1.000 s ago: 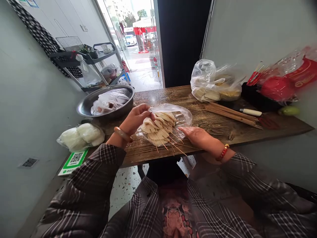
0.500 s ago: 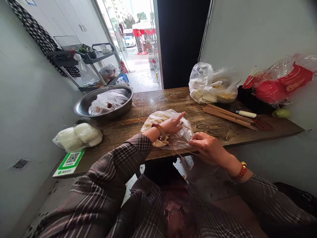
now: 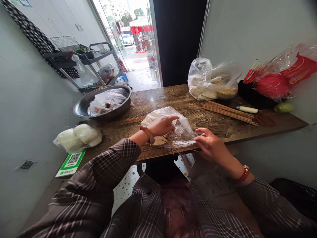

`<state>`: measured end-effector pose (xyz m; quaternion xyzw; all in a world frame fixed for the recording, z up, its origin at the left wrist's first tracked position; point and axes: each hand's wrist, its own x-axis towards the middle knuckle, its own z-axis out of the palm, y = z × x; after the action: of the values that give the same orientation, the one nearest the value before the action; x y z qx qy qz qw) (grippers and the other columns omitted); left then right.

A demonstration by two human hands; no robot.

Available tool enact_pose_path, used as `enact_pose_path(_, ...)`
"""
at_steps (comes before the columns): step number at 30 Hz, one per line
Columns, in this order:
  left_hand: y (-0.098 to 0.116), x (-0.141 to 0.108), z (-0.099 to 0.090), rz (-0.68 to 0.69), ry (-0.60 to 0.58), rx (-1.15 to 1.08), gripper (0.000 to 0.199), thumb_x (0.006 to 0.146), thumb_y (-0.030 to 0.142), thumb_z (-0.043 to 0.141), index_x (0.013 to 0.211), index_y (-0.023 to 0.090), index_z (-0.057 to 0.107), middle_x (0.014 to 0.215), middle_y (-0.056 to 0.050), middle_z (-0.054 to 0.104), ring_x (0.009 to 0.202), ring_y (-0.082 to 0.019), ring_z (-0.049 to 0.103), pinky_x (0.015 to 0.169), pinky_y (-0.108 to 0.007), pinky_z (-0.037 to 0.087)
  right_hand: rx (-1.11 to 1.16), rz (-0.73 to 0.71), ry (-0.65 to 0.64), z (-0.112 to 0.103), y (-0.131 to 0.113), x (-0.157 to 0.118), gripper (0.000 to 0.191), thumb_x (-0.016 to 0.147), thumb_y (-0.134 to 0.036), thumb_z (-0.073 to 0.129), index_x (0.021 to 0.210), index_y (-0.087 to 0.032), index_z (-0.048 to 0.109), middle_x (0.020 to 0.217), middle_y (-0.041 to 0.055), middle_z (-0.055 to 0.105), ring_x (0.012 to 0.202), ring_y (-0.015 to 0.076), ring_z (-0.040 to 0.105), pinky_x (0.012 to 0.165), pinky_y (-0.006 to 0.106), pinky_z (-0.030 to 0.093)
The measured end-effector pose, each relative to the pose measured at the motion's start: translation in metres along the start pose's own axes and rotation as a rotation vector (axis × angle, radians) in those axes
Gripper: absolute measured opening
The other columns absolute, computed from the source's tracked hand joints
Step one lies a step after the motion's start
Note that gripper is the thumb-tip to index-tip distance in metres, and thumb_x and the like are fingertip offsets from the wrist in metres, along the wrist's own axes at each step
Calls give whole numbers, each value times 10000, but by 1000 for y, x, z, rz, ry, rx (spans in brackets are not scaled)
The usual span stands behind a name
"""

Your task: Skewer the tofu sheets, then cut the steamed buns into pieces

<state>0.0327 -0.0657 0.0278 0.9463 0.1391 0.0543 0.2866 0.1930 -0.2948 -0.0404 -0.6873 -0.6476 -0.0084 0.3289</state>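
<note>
A clear plastic bag (image 3: 183, 127) with pale flat food pieces (image 3: 159, 140) lies at the table's front edge. Thin wooden skewers (image 3: 174, 143) fan out of it toward me. Over the bag, my left hand (image 3: 162, 127) points its index finger to the right while its other fingers curl in. What those curled fingers hold is hidden. At the bag's right end, my right hand (image 3: 209, 142) pinches the edge of the plastic between thumb and finger, with its upper fingers a little raised.
Left on the wooden table (image 3: 119, 132) are a steel basin (image 3: 80, 105) with a bag inside, wrapped white lumps (image 3: 79, 135) and a QR card (image 3: 70, 163). To the right lie a skewer bundle (image 3: 228, 112), a knife (image 3: 247, 109), bagged food (image 3: 210, 82) and a red package (image 3: 272, 86).
My left hand has shifted left and slightly down across the bag. My right hand has moved slightly right, its fingers more spread. The plastic between the hands looks more stretched out.
</note>
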Motion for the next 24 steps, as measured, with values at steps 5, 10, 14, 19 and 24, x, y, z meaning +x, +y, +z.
enact_pose_path(5,7,2,20,88,-71,-6,589,804,135,549,1379,264,561,1030,-8,774,898,-173,711,837,-269,511,237,95,9,5,-4,0,165,956,-253,519,933,-217,679,1086,101,707,990,237,681,871,380,531)
enact_pose_path(10,8,-2,10,125,-351,11,565,939,272,494,1493,189,422,1000,-38,770,838,-145,691,835,-253,491,456,193,54,8,-12,7,100,874,-209,565,871,-227,664,978,35,754,922,207,706,835,339,522)
enact_pose_path(14,11,-15,3,130,-321,47,542,971,302,452,1494,164,412,1011,-57,763,864,-153,675,866,-270,475,442,235,168,11,-11,14,120,812,-180,562,818,-219,675,938,36,756,878,205,697,815,347,512)
enact_pose_path(19,13,-17,12,181,-305,-4,545,988,316,420,1518,199,366,1161,-68,734,955,-158,679,909,-279,466,382,153,220,11,-17,19,135,807,-170,559,802,-222,683,874,33,715,830,187,656,736,312,491)
enact_pose_path(24,17,-13,23,187,-393,179,536,995,419,420,1496,230,400,1185,-73,722,1046,-195,675,929,-295,459,376,40,234,10,-27,23,178,813,-113,529,743,-223,651,798,16,676,815,175,646,750,302,485)
